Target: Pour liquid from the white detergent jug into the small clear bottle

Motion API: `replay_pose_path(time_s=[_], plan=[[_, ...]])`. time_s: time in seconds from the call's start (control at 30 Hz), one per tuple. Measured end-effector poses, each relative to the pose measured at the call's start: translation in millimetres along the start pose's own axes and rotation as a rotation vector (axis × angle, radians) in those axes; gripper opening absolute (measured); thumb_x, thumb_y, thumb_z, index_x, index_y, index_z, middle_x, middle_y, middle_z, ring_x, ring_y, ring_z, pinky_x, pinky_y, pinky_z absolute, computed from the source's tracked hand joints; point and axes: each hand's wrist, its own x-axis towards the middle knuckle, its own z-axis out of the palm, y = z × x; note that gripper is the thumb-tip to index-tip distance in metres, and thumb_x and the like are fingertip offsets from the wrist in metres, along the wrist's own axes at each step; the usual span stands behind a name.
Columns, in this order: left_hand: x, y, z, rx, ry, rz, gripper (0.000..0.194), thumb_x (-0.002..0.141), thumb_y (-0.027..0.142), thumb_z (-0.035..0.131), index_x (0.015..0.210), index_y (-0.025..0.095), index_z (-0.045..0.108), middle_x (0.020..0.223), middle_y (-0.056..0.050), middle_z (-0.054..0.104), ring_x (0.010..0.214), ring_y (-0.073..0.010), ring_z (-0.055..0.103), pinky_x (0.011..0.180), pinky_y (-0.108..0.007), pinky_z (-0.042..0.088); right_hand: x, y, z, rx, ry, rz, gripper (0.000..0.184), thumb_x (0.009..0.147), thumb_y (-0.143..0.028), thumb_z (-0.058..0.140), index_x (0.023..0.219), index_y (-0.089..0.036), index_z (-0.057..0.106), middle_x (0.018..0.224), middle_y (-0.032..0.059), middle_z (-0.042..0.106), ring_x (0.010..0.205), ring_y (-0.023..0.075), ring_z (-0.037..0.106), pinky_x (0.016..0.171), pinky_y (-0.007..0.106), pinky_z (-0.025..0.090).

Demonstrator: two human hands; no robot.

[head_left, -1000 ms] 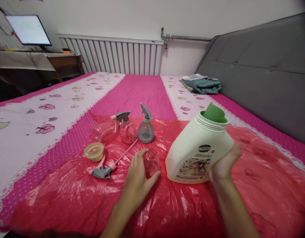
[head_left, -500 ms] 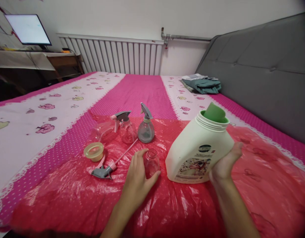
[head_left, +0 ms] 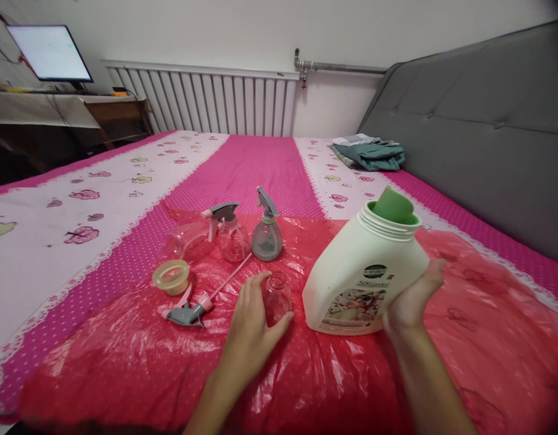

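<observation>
My left hand is wrapped round a small clear bottle that stands open-necked on the red plastic sheet. My right hand grips the right side of a large white detergent jug, which has a green spout and no cap and leans slightly to the left. A loose grey and pink spray head with its tube lies just left of my left hand. Behind it stand a grey spray bottle and a clear spray bottle.
A cream-coloured cap sits at the sheet's left edge. The sheet covers a bed with a pink patterned spread. Folded clothes lie near the grey headboard. A radiator and a monitor stand at the back.
</observation>
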Motion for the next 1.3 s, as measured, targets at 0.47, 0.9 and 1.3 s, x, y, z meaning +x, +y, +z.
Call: replay_pose_path(time_s=[0.47,0.9,1.3], plan=[[-1.1,-3.5,4.1,0.012,0.028,0.021,0.057,0.097,0.027,0.07,0.147,0.025,0.044,0.142,-0.013,0.06,0.137,-0.0349,0.061,0.117,-0.058,0.051,-3.7,-10.4,3.9,-0.014,-0.089,0.036,0.071,0.086,-0.081,0.05,0.109,-0.017,0.075,0.087,0.0068,0.076,0.083,0.0253,0.074,0.075,0.039,0.065],[-1.6,-5.2,5.5,0.001,0.036,0.034,0.06,0.095,0.026,0.072,0.147,0.025,0.044,0.14,-0.014,0.061,0.135,-0.0359,0.061,0.117,-0.06,0.051,-0.3,-31.6,-2.7,-0.106,-0.135,-0.183,0.058,0.086,-0.078,0.05,0.088,-0.023,0.069,0.078,0.0068,0.071,0.092,0.0255,0.072,0.076,0.035,0.062],[-1.4,4.3,3.2,-0.023,0.02,0.02,0.057,0.096,0.025,0.071,0.147,0.024,0.044,0.14,-0.014,0.061,0.134,-0.0375,0.061,0.116,-0.063,0.05,29.6,-38.2,-38.1,-0.784,-0.277,-0.295,0.069,0.069,-0.092,0.057,0.076,-0.024,0.065,0.076,0.0134,0.069,0.081,0.0367,0.064,0.084,0.055,0.053]])
